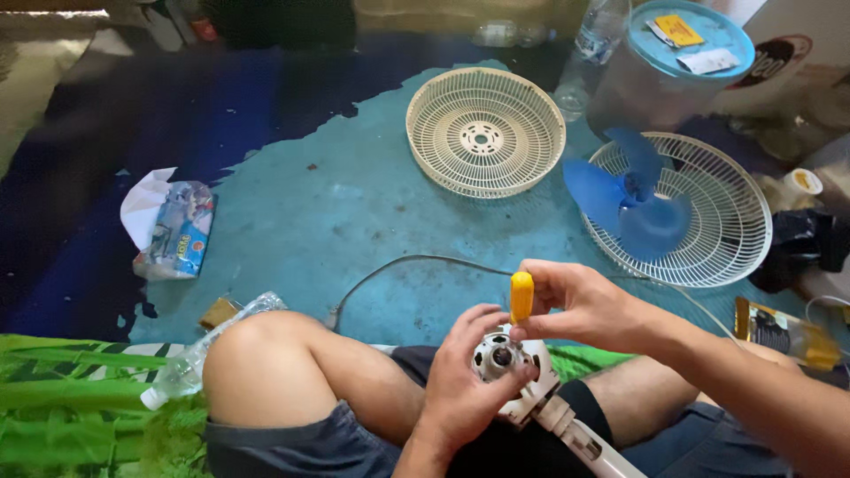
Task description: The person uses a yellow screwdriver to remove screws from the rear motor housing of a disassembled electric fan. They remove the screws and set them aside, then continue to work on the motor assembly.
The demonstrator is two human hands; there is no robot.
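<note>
— How many fan parts are you counting?

— Two grilles are lying on the floor [292, 221]: a cream grille [484, 131] sitting dished-side up, and a white grille [708, 212] to its right. One blue fan blade [633, 199] is resting in the white one. One fan motor [509, 367] is sitting over the person's lap, on a pale neck.

— And the hands?

— The left hand [460, 385] is wrapping closed around the motor, thumb across its face. The right hand [589, 305] is pinching a yellow-handled screwdriver [521, 296] upright, just above the motor's front; its tip is hidden.

— What's lying around?

— One grey cord [398, 265] is running across the floor toward the knee. One clear plastic bottle [199, 354] is lying beside the left knee, on the edge of a green mat [80, 398]. One tissue pack [173, 230] is sitting well off to the left.

— Any containers?

— One round tub with a blue lid [699, 40] is standing behind the white grille, two paper slips lying on the lid; I cannot tell what it is holding.
</note>
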